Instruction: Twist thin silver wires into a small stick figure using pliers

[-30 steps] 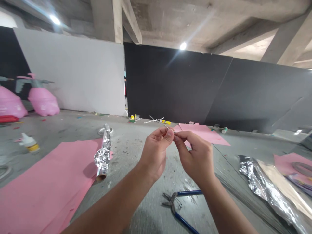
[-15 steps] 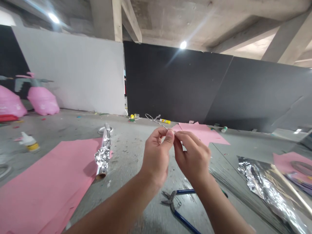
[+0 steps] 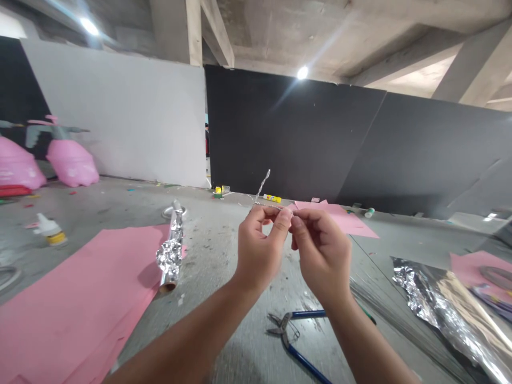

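Between both hands, above the grey tabletop, is a thin silvery twisted wire (image 3: 263, 184), seemingly wrapped in foil, with one end sticking up beyond the fingers. My left hand (image 3: 262, 242) pinches it between thumb and forefinger. Close beside it, my right hand (image 3: 325, 250) has its thumb and fingertips closed on the wire's near part, which the fingers mostly hide. Below the hands lie blue-handled pliers (image 3: 298, 333) with their jaws apart, partly covered by my right forearm.
Pink paper (image 3: 80, 293) and a foil roll (image 3: 170, 261) lie left, near a glue bottle (image 3: 51, 230). At right are loose straight wires (image 3: 400, 314) and crumpled foil (image 3: 428, 304). A yellow glue stick (image 3: 272, 198) lies by the black panel (image 3: 280, 133). Pink spray bottles (image 3: 72, 160) stand far left.
The wire has turned: its twisted end now points upward instead of lying back to the left. My right hand has shifted slightly right and rolled, its fingers more curled.
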`<state>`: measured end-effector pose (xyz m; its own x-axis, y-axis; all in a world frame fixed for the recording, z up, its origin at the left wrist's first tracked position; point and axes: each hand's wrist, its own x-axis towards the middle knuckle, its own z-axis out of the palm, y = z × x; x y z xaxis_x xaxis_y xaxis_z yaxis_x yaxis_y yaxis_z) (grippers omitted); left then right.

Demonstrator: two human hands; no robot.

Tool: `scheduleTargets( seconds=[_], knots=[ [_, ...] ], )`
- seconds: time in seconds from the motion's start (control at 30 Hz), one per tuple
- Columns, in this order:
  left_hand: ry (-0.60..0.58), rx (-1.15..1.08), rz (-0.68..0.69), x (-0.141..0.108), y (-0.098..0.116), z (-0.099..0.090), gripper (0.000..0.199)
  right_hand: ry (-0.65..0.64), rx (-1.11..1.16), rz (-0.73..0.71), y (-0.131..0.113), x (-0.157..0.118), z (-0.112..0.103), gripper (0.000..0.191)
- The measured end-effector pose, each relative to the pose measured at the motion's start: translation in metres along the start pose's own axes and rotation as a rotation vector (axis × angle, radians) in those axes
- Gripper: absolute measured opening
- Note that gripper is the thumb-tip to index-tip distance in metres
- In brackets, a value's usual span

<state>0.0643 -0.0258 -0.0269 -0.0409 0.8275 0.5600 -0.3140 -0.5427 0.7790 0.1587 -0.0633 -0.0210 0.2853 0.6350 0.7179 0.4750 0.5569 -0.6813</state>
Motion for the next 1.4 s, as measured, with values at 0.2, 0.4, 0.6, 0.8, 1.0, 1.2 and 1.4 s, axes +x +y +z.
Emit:
scheduleTargets(
  seconds=[0.2,0.4,0.6,0.8,1.0,1.2,1.4],
  knots=[
    [-0.047,0.143,0.315,0.008,-0.004,-0.007,0.006,-0.052,0.221,0.15,-0.011,0.003,-0.003,0.016],
    [-0.078,0.254,0.526,0.015,-0.001,-0.015,0.02,-0.082,0.323,0.237,-0.013,0.003,-0.004,0.01],
    [-0.088,0.186,0.471,0.016,-0.001,-0.017,0.017,-0.106,0.292,0.185,-0.01,0.002,-0.004,0.008],
    [-0.137,0.052,0.335,0.019,-0.004,-0.016,0.016,-0.148,0.229,0.121,-0.005,0.004,-0.01,0.007],
    [-0.181,0.134,0.411,0.025,0.0,-0.023,0.014,-0.217,0.186,0.112,-0.004,0.007,-0.017,0.007],
    [-0.245,0.175,0.414,0.03,0.004,-0.026,0.014,-0.297,0.144,0.132,-0.006,0.011,-0.025,0.009],
    [-0.304,0.252,0.493,0.03,0.008,-0.027,0.01,-0.278,0.081,0.033,-0.005,0.015,-0.023,0.006]
  ],
)
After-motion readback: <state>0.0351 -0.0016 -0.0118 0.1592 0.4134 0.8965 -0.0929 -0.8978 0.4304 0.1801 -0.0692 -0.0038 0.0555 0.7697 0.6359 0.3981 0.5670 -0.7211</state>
